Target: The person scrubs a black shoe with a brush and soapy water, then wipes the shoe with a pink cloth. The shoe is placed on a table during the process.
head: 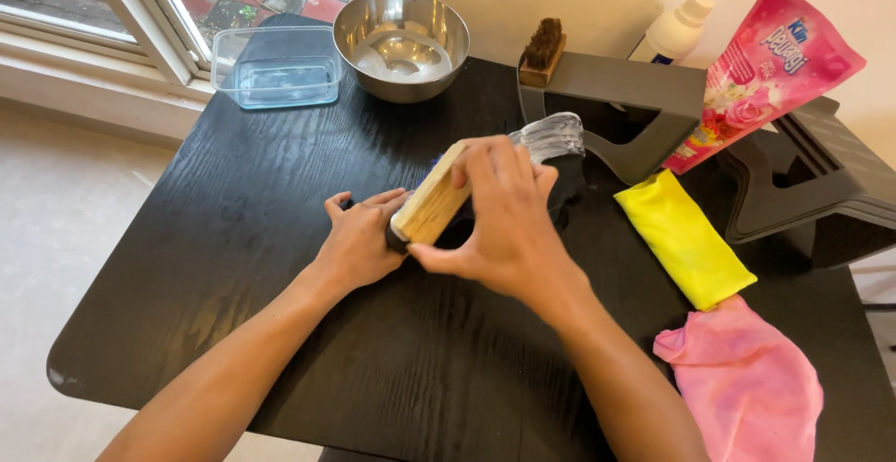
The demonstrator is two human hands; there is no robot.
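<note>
Pink and printed with flowers, a soft refill pouch (770, 70) leans at the far right against a grey step stool (635, 98), beside a white bottle (674, 28). Mid-surface (280, 238), the right hand (509, 224) has its fingers closed around a wooden brush (431, 205), pressed on a dark shoe (560, 159); the left hand (359, 238) steadies the shoe's near end, fingers curled on it. A yellow cloth (681, 238) and pink cloth (747, 383) lie right; a steel bowl (401, 42), clear container (277, 68) and second brush (543, 51) sit behind.
</note>
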